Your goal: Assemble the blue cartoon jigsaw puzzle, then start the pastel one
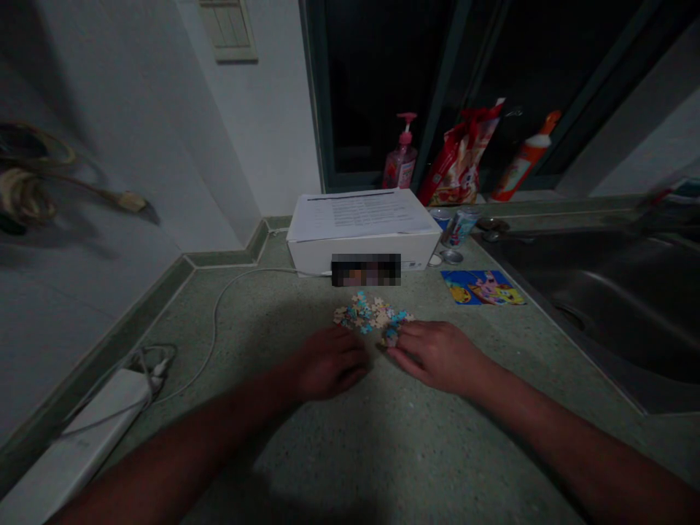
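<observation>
A small heap of loose jigsaw puzzle pieces (377, 313), blue, beige and multicoloured, lies on the green speckled countertop (361, 445). At the heap's near left edge is my left hand (331, 362), dim and with its fingers curled in. Whatever it may hold is hidden beneath the fingers. From the right, my right hand (440, 355) reaches to the heap's near right edge. Its fingers are bent together, and a puzzle piece (390, 340) shows between the fingertips and thumb.
Behind the heap stands a white box (311, 251) with a printed sheet (361, 215) on top. A colourful cartoon picture card (484, 287) lies to the right, beside the metal sink (612, 292). A white power strip (82, 437) and its cable occupy the left.
</observation>
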Demonstrator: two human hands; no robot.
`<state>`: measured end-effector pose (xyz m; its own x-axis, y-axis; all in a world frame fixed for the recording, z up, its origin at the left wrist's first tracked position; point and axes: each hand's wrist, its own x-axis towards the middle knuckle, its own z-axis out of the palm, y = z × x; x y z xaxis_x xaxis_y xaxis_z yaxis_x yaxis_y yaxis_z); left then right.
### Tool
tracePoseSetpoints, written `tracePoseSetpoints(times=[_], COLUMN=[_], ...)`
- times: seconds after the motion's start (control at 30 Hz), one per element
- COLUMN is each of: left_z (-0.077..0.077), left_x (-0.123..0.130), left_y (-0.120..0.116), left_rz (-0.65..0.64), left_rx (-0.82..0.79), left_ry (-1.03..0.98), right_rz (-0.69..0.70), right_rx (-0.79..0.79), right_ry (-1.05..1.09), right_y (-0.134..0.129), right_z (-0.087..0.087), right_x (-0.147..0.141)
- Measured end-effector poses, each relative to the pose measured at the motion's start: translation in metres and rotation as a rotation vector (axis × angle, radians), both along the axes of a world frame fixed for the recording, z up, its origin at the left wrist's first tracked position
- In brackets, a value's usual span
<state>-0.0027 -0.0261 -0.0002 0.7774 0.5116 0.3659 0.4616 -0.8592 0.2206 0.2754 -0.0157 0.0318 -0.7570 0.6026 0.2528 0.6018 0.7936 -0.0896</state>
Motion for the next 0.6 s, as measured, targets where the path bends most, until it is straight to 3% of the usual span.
tracePoseSetpoints(times=[0.13, 0.4, 0.6], left_z=[0.0, -0.002, -0.003], left_x=[0.002, 0.001, -0.004], left_y=[0.0, 0.001, 0.003], left_rz=[0.029, 0.092, 0.172], left_rx=[-0.021, -0.026, -0.019], left_ry=[0.002, -0.022, -0.008], right_rz=[0.039, -0.117, 0.017], right_rx=[-0.063, -0.01, -0.035], right_ry=[-0.043, -0.031, 0.073], right_y=[-0.003, 0.01, 0.004], right_z=[0.0, -0.01, -0.009], right_x=[-0.001, 0.0, -0.004])
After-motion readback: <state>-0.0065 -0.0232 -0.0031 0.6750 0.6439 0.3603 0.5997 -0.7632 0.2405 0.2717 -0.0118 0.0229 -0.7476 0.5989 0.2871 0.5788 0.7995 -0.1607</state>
